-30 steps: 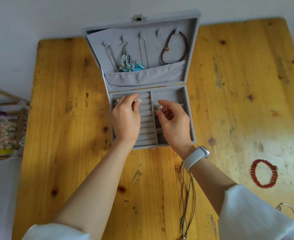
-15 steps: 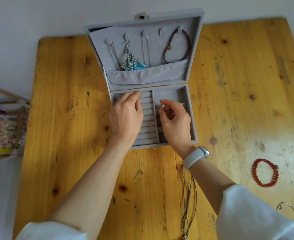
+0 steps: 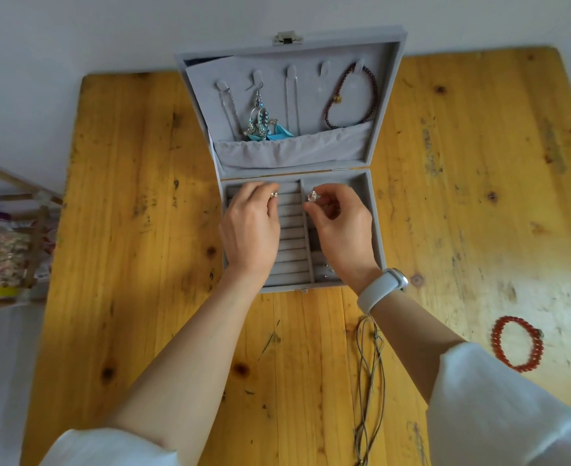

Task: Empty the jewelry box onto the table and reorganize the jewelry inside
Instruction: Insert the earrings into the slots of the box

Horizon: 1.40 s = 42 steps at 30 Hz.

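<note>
Box [image 3: 375, 230] open on table [image 3: 136, 230]; both hands over the ring rows. Left hand [image 3: 250, 227] has moved to the top row since a second ago, pinching a ring [image 3: 274, 195]; right hand [image 3: 341, 227] still pinches a second ring [image 3: 312, 196]. Judged: refilling under way, left ring about to seat.

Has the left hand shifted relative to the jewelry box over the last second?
Yes, slightly. The left hand with its ring has edged toward the hinge end of the jewelry box, its fingertips now nearer the top ring rolls.
</note>
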Available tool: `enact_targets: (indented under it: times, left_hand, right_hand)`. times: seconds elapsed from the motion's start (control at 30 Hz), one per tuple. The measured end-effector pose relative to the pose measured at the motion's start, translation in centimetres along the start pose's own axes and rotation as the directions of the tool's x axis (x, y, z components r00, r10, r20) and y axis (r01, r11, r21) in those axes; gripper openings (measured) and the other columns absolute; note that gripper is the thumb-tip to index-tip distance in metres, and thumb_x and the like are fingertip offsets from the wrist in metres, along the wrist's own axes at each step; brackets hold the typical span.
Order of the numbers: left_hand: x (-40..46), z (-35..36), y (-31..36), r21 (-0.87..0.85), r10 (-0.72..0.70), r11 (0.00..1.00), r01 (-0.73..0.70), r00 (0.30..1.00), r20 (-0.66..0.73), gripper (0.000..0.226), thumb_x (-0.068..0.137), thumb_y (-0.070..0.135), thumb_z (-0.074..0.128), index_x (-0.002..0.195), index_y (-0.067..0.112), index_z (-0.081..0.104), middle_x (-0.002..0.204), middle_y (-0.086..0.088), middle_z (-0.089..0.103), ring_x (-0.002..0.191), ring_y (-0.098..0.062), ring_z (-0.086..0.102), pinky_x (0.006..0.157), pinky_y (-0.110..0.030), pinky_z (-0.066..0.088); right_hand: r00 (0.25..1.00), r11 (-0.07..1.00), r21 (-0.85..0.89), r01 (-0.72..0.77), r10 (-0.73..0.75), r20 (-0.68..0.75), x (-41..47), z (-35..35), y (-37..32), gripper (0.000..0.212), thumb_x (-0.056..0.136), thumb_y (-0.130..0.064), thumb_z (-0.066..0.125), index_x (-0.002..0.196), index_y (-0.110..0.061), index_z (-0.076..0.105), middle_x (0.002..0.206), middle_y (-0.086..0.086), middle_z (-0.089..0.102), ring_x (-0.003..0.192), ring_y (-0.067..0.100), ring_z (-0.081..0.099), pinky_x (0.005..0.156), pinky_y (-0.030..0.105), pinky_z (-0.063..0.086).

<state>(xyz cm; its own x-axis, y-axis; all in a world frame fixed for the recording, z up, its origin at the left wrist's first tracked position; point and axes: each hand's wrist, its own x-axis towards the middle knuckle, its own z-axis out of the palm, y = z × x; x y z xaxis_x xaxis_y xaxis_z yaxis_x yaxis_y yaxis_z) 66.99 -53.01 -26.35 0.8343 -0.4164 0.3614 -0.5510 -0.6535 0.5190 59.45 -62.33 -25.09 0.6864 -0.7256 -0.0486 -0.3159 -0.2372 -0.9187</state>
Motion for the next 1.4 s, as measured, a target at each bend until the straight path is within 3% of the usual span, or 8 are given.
enact_targets:
  times: [0.1, 0.27, 0.43, 0.6, 0.97, 1.13, 1.3, 1.4]
  left_hand:
    - [-0.1, -0.2, -0.4, 0.013, 0.003, 1.0, -0.003, 1.0, 0.009, 0.02, 0.075, 0.007, 0.071, 0.094, 0.01, 0.072, 0.09, -0.005, 0.066, 0.07, -0.024, 0.064, 0.054, -0.023, 0.038]
    - [-0.4, -0.2, -0.5, 0.01, 0.015, 1.0, -0.016, 1.0, 0.026, 0.021, 0.077, 0.006, 0.068, 0.098, 0.008, 0.072, 0.088, -0.006, 0.068, 0.068, -0.024, 0.065, 0.052, -0.023, 0.042]
    - [-0.1, -0.2, -0.6, 0.016, 0.023, 1.0, -0.024, 0.998, 0.06, 0.018, 0.077, 0.005, 0.069, 0.094, 0.01, 0.073, 0.083, -0.007, 0.066, 0.06, -0.027, 0.063, 0.046, -0.026, 0.044]
    - [-0.2, -0.4, -0.9, -0.029, 0.024, 0.999, -0.022, 0.996, 0.09, 0.026, 0.08, 0.008, 0.059, 0.102, 0.01, 0.071, 0.087, -0.011, 0.061, 0.057, -0.031, 0.06, 0.044, -0.034, 0.05]
    - [-2.2, -1.8, -0.7, 0.001, 0.013, 1.0, -0.013, 0.995, 0.101, 0.026, 0.078, -0.003, 0.063, 0.103, 0.006, 0.069, 0.09, -0.011, 0.062, 0.057, -0.025, 0.06, 0.047, -0.024, 0.043]
    - [-2.7, -2.5, -0.7, 0.157, 0.109, 0.98, -0.119, 0.992, 0.068, 0.03, 0.075, -0.001, 0.067, 0.103, 0.009, 0.069, 0.094, -0.008, 0.064, 0.08, -0.025, 0.058, 0.055, -0.028, 0.042]
    - [-4.6, -3.4, -2.1, 0.265, 0.119, 0.955, -0.135, 0.99, 0.075, 0.031, 0.083, 0.012, 0.054, 0.112, 0.014, 0.063, 0.12, -0.009, 0.057, 0.115, -0.025, 0.042, 0.083, -0.04, 0.034]
    - [-5.5, -3.4, -2.8, 0.266, 0.101, 0.956, -0.126, 0.989, 0.106, 0.037, 0.084, 0.017, 0.05, 0.119, 0.014, 0.058, 0.132, -0.013, 0.05, 0.123, -0.027, 0.037, 0.089, -0.043, 0.031]
  right_hand:
    - [0.997, 0.989, -0.125, 0.077, -0.074, 0.023, 0.7, 0.4, -0.2, 0.015, 0.082, -0.015, 0.066, 0.097, -0.011, 0.062, 0.088, -0.004, 0.054, 0.085, 0.013, 0.053, 0.074, 0.025, 0.043]
    - [0.991, 0.974, -0.186, 0.127, -0.117, 0.064, 1.1, 0.7, -0.6, 0.017, 0.082, -0.011, 0.063, 0.099, -0.012, 0.063, 0.088, -0.01, 0.053, 0.087, 0.017, 0.054, 0.073, 0.036, 0.048]
    - [0.995, 0.976, -0.196, 0.091, -0.084, 0.046, 1.2, 1.0, -0.7, 0.016, 0.083, -0.012, 0.061, 0.099, -0.014, 0.064, 0.088, -0.01, 0.057, 0.083, 0.014, 0.052, 0.071, 0.035, 0.047]
    - [0.999, 0.973, -0.229, 0.041, -0.034, 0.038, 1.4, 1.3, -1.0, 0.017, 0.084, -0.019, 0.062, 0.101, -0.017, 0.065, 0.103, -0.003, 0.058, 0.098, 0.017, 0.053, 0.072, 0.029, 0.041]
    - [0.994, 0.912, -0.397, 0.099, -0.076, 0.072, 1.8, 1.7, -0.8, 0.026, 0.082, -0.034, 0.064, 0.096, -0.013, 0.06, 0.1, 0.003, 0.057, 0.1, 0.02, 0.051, 0.067, 0.035, 0.044]
    - [0.983, 0.835, -0.518, 0.184, -0.146, 0.112, 2.0, 1.7, -0.9, 0.032, 0.084, -0.04, 0.061, 0.093, -0.01, 0.057, 0.097, 0.006, 0.056, 0.094, 0.024, 0.051, 0.06, 0.03, 0.033]
    - [0.987, 0.815, -0.556, 0.162, -0.136, 0.088, 1.8, 2.1, -1.0, 0.037, 0.082, -0.044, 0.061, 0.089, -0.008, 0.057, 0.096, 0.006, 0.057, 0.095, 0.024, 0.051, 0.06, 0.03, 0.034]
    - [0.983, 0.824, -0.537, 0.182, -0.145, 0.11, 1.4, 1.8, -1.2, 0.034, 0.083, -0.038, 0.063, 0.099, -0.009, 0.055, 0.103, 0.006, 0.055, 0.099, 0.022, 0.049, 0.062, 0.03, 0.033]
